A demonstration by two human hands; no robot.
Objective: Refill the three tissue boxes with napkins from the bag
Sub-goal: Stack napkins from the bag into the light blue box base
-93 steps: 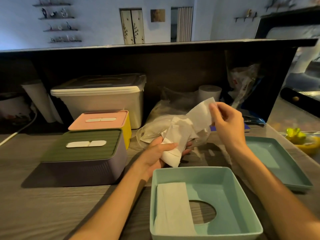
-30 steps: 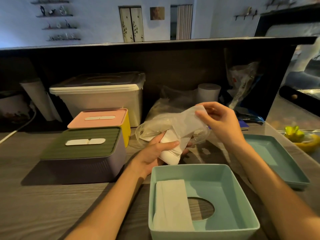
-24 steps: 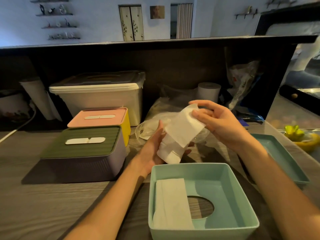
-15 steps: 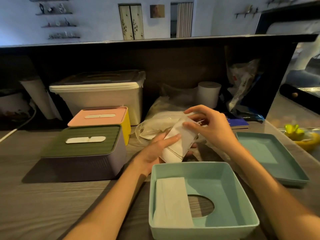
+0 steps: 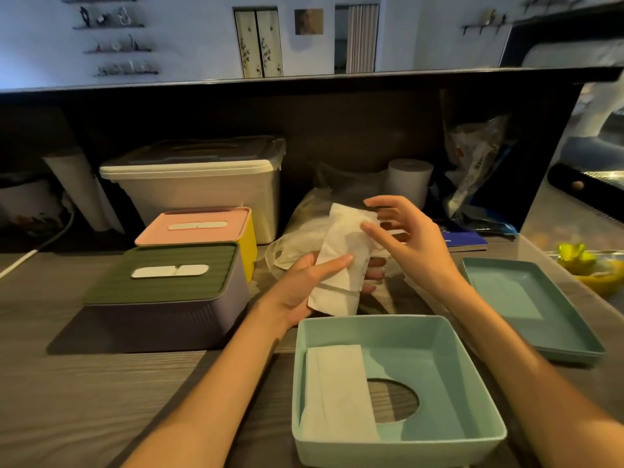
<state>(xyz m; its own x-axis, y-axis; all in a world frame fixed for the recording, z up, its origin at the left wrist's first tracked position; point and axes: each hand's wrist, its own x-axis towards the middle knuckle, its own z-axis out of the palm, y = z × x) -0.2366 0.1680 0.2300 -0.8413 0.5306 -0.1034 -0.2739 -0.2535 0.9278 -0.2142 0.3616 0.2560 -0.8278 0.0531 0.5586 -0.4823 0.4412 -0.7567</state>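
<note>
While sorting napkins above the open box, working left to right: green-lidded purple tissue box (image 5: 162, 288) and pink-lidded yellow tissue box (image 5: 199, 231) at left, both lidded, probably done or waiting. Left hand (image 5: 304, 285) gripping small stack of napkins (image 5: 341, 265), thumb across the front, fingers curled behind, likely steadying the stack for squaring. Right hand (image 5: 405, 238) loosely open, holding nothing, thumb tip touching the top napkin, seemingly smoothing or folding it. Clear plastic bag (image 5: 300, 238) just behind the hands, slumped on the counter, source within reach. Teal tissue box (image 5: 435, 393) upside down below the hands, round opening facing down, one folded napkin (image 5: 337, 393) already inside at its left. Teal base tray (image 5: 526, 309) set aside at right, off for loading. Grey wood-grain counter (image 5: 84, 400), dark raised ledge behind, dim room, wall shelves beyond.
</note>
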